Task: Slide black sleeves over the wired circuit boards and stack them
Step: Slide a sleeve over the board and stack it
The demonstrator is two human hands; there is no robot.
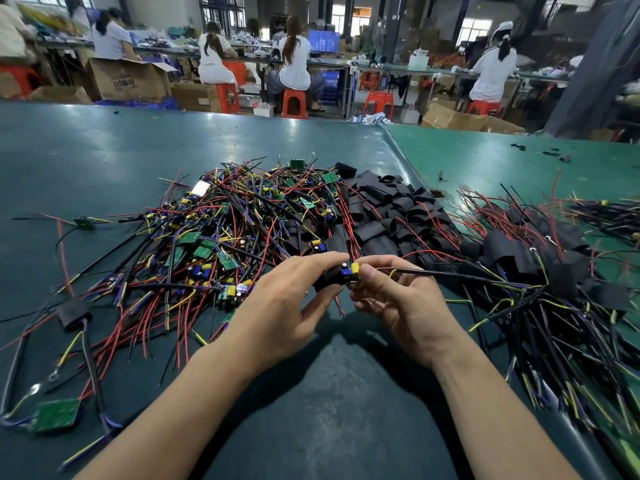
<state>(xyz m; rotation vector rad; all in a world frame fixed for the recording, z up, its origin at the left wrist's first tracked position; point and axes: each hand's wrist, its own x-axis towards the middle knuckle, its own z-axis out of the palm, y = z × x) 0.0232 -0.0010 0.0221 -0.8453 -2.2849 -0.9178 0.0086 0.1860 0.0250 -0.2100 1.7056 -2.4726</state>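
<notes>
A busy workshop fills the background of the head view: several people in white tops sit with their backs turned on orange stools at long benches, with cardboard boxes on the floor. In front lies a wide dark green table. On it, left of centre, sprawls a tangled heap of unsleeved boards, small green circuit boards trailing red, black, yellow and purple wires. Just beside that heap, to its right, sits a pile of loose sleeves, short flattened black tubes. Further right rests a stack of finished pieces, boards already wrapped in black with their wires fanning toward the near edge; supplies seem set left and centre and done work right, so each piece likely travels one way across the table. Raised just above the table near the middle, the left hand pinches a black sleeve between thumb and curled fingers. The right hand pinches a small board with blue and yellow parts, its thumb on top and fingers curled beneath, its black wire running off to the right. Board and sleeve meet end to end, and the board appears partly inside, so the sliding looks under way.
</notes>
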